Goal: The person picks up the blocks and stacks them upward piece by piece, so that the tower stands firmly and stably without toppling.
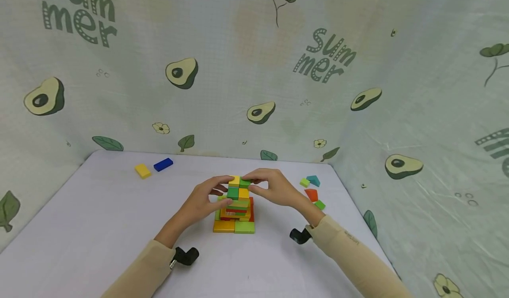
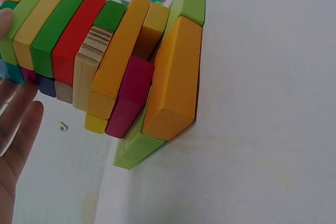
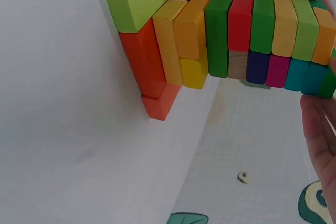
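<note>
A tower of coloured wooden blocks (image 1: 237,204) stands on the table, its lower layers wider than its narrow upper ones. On its top level are a yellow block (image 1: 234,182) and a green block (image 1: 245,184) side by side. My left hand (image 1: 202,203) is at the tower's left side, its forefinger at the yellow block and its thumb against a light green block (image 2: 32,11). From the right, my right hand (image 1: 275,187) pinches the green block between forefinger and thumb; the right wrist view cuts off most of this hand. An orange block (image 2: 176,77) lies in the bottom layer.
A yellow block (image 1: 142,171) and a blue block (image 1: 163,164) lie at the table's back left. Right of the tower are a teal piece (image 1: 313,180), a light green piece (image 1: 304,182), a red-orange piece (image 1: 311,195) and a green piece (image 1: 320,205). Printed cloth hangs behind the white table.
</note>
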`<state>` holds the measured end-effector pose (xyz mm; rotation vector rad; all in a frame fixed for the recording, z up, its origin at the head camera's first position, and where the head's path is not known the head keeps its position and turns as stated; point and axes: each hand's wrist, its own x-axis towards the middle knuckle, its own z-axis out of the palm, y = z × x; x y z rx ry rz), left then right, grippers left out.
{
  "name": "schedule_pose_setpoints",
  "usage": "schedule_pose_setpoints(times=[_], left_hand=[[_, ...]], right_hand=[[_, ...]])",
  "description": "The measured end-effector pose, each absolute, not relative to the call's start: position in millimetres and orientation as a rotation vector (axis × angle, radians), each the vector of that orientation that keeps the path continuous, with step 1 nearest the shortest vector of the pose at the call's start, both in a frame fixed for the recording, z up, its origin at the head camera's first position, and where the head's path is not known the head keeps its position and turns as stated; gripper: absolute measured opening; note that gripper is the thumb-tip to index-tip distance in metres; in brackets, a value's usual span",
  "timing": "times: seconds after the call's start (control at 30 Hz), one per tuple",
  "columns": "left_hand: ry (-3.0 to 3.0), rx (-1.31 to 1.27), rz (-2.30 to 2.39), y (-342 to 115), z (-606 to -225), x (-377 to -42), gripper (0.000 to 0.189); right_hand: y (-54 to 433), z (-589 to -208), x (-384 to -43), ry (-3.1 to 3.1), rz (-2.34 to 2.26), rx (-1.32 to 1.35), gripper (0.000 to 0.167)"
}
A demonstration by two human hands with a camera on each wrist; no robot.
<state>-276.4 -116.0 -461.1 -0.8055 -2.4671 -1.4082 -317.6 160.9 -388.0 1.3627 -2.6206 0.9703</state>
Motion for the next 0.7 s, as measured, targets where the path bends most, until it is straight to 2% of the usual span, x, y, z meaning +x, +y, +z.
schedule_pose_setpoints(times=[0.37,0.53,0.7], left_hand=[[-2.475,-0.796,-1.418,-116,-462,-276,0.066],[-2.481,-0.793,-1.429,-115,-460,-276,0.066],[-2.485,-0.78,-1.437,-116,-460,-276,0.066]], right_hand=[[171,-393,-320,-2.629,1.029,1.314,0.039],[204,-399,-329,-2.64,0.964,1.164,0.041],[254,-418,-354,-2.727,0.839,0.911,0.042]])
